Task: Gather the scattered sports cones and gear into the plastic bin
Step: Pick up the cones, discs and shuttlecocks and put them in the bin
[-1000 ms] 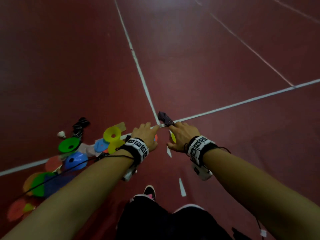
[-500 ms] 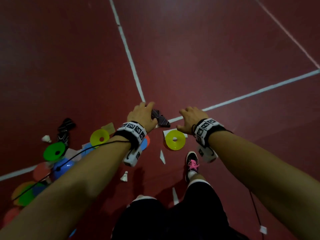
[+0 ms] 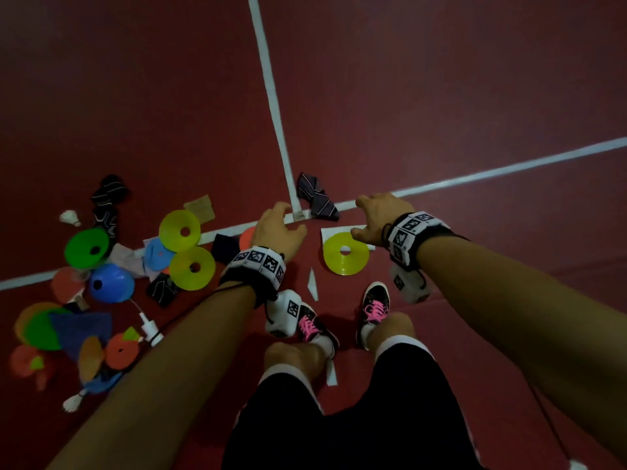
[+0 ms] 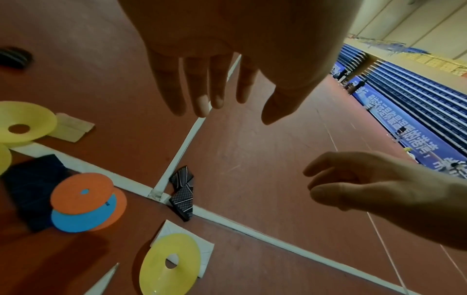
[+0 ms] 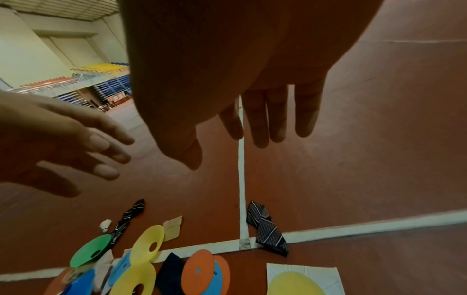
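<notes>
A dark patterned cloth piece [image 3: 317, 199] lies on the red floor where two white lines meet, also seen in the left wrist view [image 4: 183, 196] and the right wrist view [image 5: 267, 231]. My left hand [image 3: 281, 227] hovers just left of it, empty, fingers loose [image 4: 215, 93]. My right hand [image 3: 371, 215] hovers to its right, empty too, fingers straight [image 5: 262, 123]. A yellow disc cone [image 3: 345, 253] lies on a white sheet under the right hand. Two more yellow cones [image 3: 181, 228], a green cone [image 3: 86, 248] and a blue cone [image 3: 110, 283] lie scattered left. No bin is in view.
Orange and blue flat discs [image 4: 83, 201] lie on a dark cloth by my left wrist. A shuttlecock [image 3: 70, 217], black striped gear [image 3: 108, 198] and more discs [image 3: 44, 329] lie far left. My shoes with pink laces [image 3: 375, 308] stand just behind the yellow cone.
Both hands have drawn back from the dark patterned cloth, which the left hand touched half a second ago. The view has pulled back, and my feet now show.
</notes>
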`<state>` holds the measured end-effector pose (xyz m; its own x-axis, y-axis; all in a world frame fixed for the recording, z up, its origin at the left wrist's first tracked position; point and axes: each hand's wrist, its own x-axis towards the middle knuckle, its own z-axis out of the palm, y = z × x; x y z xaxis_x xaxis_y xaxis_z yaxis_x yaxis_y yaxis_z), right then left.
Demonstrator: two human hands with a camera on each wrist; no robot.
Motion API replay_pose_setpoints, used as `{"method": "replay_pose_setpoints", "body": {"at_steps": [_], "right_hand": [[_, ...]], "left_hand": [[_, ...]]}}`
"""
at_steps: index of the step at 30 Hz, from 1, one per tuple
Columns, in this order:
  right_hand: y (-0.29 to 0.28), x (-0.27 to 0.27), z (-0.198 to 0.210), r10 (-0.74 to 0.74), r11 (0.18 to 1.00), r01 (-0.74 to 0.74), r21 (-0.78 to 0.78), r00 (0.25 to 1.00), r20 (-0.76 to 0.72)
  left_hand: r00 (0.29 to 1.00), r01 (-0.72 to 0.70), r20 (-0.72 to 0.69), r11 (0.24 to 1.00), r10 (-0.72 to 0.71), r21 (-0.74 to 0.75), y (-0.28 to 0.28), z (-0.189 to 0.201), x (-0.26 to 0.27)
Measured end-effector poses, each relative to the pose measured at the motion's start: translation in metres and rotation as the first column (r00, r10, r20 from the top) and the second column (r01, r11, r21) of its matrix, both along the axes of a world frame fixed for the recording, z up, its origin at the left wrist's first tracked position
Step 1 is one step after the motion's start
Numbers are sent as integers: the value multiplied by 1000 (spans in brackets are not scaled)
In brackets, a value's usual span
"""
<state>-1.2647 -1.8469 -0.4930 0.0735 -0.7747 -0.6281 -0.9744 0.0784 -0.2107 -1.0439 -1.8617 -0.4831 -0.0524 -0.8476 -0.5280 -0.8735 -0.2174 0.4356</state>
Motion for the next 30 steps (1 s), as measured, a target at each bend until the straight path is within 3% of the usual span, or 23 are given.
{"method": "replay_pose_setpoints", "body": {"at_steps": [6,12,17,21,26,28,30], "right_hand": [[-12,12,-152,9,999,-10,42,1000,13],[-8,31,-333,40,993,-40,113,999,-1],[-9,32,-433,48,995,-41,93,996,-73],[-7,23,-491,15,996,-2,92,989,-147],[-14,18,-519,-278,950,268,161,960,40],[-22,19,-516,-411,911,398,106,900,148],[-31,23,-511,-549,828,555,81,773,319]], "left_hand": [[1000,-9,-27,999,10,42,-3,-149,3],[993,-56,-105,997,62,52,-7,-303,6],[986,99,-131,995,-102,-24,-19,-389,-8],[982,128,-126,989,-137,-80,-31,-443,-17],[960,248,-106,963,-259,-107,-45,-461,-33],[971,167,-155,979,-185,-121,-55,-454,-29],[979,77,-180,990,-98,-121,-61,-451,-16]]}}
